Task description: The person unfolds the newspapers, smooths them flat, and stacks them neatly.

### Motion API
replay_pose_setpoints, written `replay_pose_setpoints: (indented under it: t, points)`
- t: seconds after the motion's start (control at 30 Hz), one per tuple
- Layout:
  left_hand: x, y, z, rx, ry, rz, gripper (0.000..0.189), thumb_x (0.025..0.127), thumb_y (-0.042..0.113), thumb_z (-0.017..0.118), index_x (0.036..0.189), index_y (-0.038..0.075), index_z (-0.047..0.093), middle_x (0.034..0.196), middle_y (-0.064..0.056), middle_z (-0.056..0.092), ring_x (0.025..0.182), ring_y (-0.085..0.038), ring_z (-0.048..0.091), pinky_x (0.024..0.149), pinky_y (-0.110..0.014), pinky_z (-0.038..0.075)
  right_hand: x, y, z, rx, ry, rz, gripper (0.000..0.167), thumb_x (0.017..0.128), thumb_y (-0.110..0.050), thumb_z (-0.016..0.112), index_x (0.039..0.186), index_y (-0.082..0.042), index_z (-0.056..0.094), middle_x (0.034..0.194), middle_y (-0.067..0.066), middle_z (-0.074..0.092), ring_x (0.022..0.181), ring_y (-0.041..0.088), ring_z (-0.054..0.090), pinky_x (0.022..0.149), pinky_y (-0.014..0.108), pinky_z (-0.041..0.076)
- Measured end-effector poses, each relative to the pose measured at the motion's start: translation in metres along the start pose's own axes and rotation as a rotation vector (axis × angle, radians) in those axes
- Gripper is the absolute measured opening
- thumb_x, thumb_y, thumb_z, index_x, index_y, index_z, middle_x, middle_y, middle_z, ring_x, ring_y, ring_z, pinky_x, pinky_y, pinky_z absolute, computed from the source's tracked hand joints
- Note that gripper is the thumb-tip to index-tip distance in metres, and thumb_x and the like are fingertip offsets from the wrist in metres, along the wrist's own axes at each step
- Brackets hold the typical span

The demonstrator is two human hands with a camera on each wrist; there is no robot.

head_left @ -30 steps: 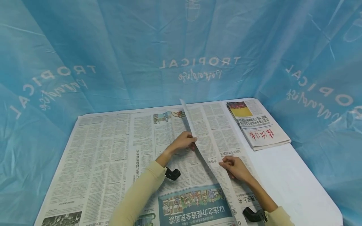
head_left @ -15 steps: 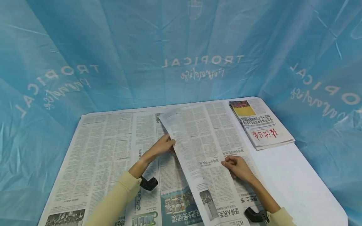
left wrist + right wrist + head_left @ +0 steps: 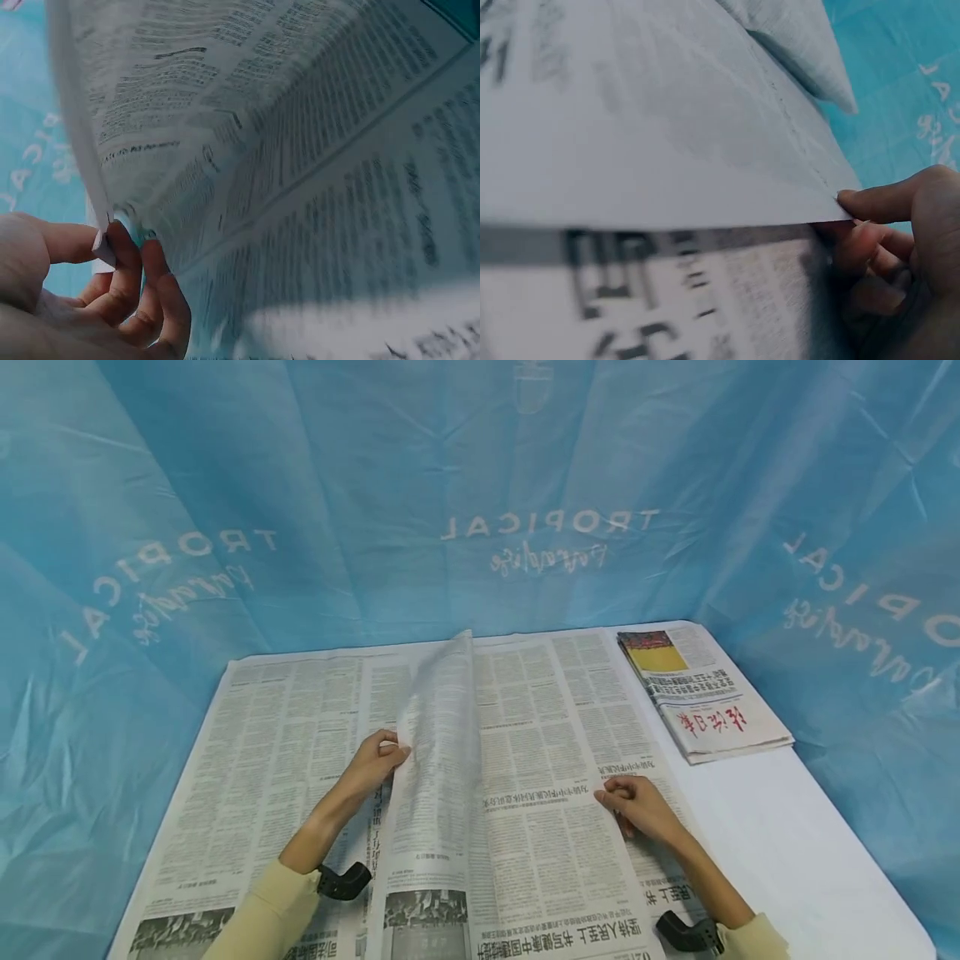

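Observation:
A large newspaper sheet (image 3: 536, 752) lies spread over the middle of the table, its left page (image 3: 435, 777) lifted and curving up. My left hand (image 3: 371, 764) pinches the left edge of that raised page; in the left wrist view the thumb and fingers (image 3: 124, 262) grip the paper's edge, and the printed underside arches away from them. At the sheet's right edge, my right hand (image 3: 637, 806) pinches the paper between thumb and fingers. The right wrist view shows that edge (image 3: 705, 221) held slightly above another printed page (image 3: 727, 300).
More newspaper pages (image 3: 270, 760) cover the left of the white table (image 3: 772, 827). A folded newspaper stack (image 3: 701, 693) with red characters lies at the back right. Blue printed curtains (image 3: 450, 485) hang behind and at both sides.
My left hand has moved left and toward the body, drawing the page edge over with it and covering the coloured illustrations beneath. My right hand keeps its pinch at nearly the same place.

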State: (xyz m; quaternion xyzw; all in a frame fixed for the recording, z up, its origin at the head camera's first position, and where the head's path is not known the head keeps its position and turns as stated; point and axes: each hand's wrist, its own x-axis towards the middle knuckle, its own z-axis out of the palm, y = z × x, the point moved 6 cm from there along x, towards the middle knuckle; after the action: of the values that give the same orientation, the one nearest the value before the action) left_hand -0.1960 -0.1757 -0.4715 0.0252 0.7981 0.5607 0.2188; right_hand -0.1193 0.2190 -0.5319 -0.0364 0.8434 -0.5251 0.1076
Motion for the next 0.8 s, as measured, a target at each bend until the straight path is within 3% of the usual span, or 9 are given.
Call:
replay_pose_setpoints:
  t: [0.07, 0.13, 0.27, 0.37, 0.47, 0.57, 0.63, 0.8]
  points:
    - [-0.004, -0.011, -0.007, -0.002, 0.030, -0.019, 0.055, 0.101, 0.019, 0.053, 0.144, -0.007, 0.029, 0.119, -0.024, 0.059, 0.100, -0.029, 0.058, 0.089, -0.042, 0.046, 0.004, -0.002, -0.001, -0.011, 0.008, 0.013, 0.027, 0.097, -0.026, 0.062, 0.091, 0.000, 0.060, 0.049, -0.005, 0.037, 0.036, 0.009, 0.041, 0.037, 0.024, 0.033]
    - [-0.008, -0.016, -0.013, -0.010, 0.040, -0.023, 0.061, 0.100, 0.019, 0.056, 0.147, -0.006, 0.027, 0.133, -0.029, 0.050, 0.112, -0.032, 0.056, 0.093, -0.044, 0.046, 0.010, -0.005, -0.002, -0.020, 0.033, 0.013, 0.030, 0.097, -0.028, 0.063, 0.089, 0.001, 0.060, 0.048, -0.005, 0.036, 0.037, 0.009, 0.040, 0.038, 0.025, 0.033]
    - [-0.015, -0.024, -0.022, -0.017, 0.060, -0.025, 0.065, 0.096, 0.015, 0.063, 0.147, -0.006, 0.028, 0.124, -0.027, 0.053, 0.092, -0.020, 0.058, 0.081, -0.036, 0.047, 0.023, -0.010, -0.005, -0.019, 0.103, 0.022, 0.032, 0.096, -0.029, 0.064, 0.092, 0.003, 0.063, 0.048, -0.005, 0.036, 0.039, 0.008, 0.035, 0.040, 0.026, 0.032]
    - [-0.022, -0.029, -0.031, 0.035, 0.085, -0.022, 0.066, 0.094, 0.013, 0.065, 0.146, -0.006, 0.030, 0.115, -0.022, 0.057, 0.088, -0.014, 0.058, 0.078, -0.033, 0.048, 0.028, -0.012, -0.007, -0.015, 0.134, 0.030, 0.033, 0.095, -0.029, 0.066, 0.094, 0.004, 0.064, 0.048, -0.006, 0.037, 0.040, 0.007, 0.032, 0.041, 0.027, 0.032]
    - [-0.028, -0.031, -0.041, 0.089, 0.100, -0.005, 0.066, 0.093, 0.011, 0.065, 0.146, -0.007, 0.031, 0.098, -0.013, 0.057, 0.076, -0.012, 0.052, 0.073, -0.032, 0.045, 0.030, -0.013, -0.012, -0.015, 0.142, 0.040, 0.032, 0.094, -0.027, 0.066, 0.091, 0.006, 0.064, 0.049, -0.005, 0.038, 0.040, 0.007, 0.032, 0.042, 0.027, 0.033]
    - [-0.035, -0.035, -0.051, 0.133, 0.105, 0.007, 0.068, 0.093, 0.008, 0.064, 0.147, -0.010, 0.027, 0.084, -0.005, 0.046, 0.063, -0.011, 0.039, 0.070, -0.033, 0.041, 0.029, -0.011, -0.017, -0.019, 0.154, 0.063, 0.031, 0.094, -0.024, 0.067, 0.088, 0.006, 0.064, 0.048, -0.004, 0.041, 0.041, 0.008, 0.035, 0.042, 0.027, 0.034]
    - [-0.040, -0.038, -0.059, 0.188, 0.114, 0.004, 0.070, 0.093, 0.007, 0.065, 0.147, -0.012, 0.025, 0.084, -0.005, 0.044, 0.062, -0.011, 0.036, 0.070, -0.033, 0.040, 0.029, -0.011, -0.021, -0.032, 0.158, 0.068, 0.030, 0.093, -0.023, 0.067, 0.087, 0.006, 0.065, 0.048, -0.003, 0.042, 0.041, 0.009, 0.036, 0.042, 0.027, 0.034]
    - [-0.049, -0.047, -0.080, 0.346, 0.166, -0.002, 0.072, 0.091, 0.008, 0.068, 0.143, -0.018, 0.027, 0.098, -0.017, 0.053, 0.076, -0.017, 0.051, 0.071, -0.034, 0.047, 0.030, -0.008, -0.026, -0.077, 0.152, 0.065, 0.029, 0.094, -0.024, 0.067, 0.087, 0.004, 0.066, 0.049, -0.004, 0.043, 0.041, 0.008, 0.036, 0.041, 0.026, 0.034]
